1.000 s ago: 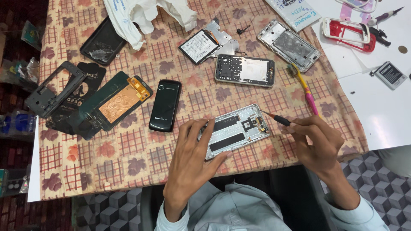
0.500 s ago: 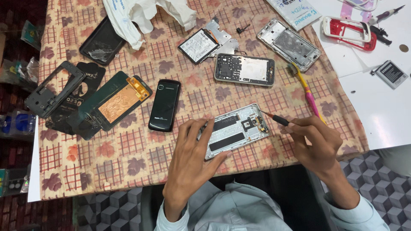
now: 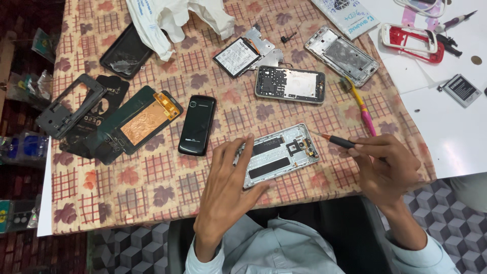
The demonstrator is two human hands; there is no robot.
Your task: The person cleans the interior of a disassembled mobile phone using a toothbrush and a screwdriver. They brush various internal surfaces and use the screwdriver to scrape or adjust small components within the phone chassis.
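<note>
While the left hand lies flat, fingers spread, steadying an opened phone frame at frame centre, right-hand fingers pinch a screwdriver aimed at its corner.

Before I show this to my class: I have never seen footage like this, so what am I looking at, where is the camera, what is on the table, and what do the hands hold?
The camera sits on a person's head and looks down at their own two bare hands; no machine is involved. The left hand presses flat on an opened silver phone frame. The right hand holds a small screwdriver, tip pointing at that frame's upper end. On the patterned tablecloth lie a closed black phone, a second opened phone body, a copper-backed panel, a pink and yellow toothbrush and a white plastic bag.
</note>
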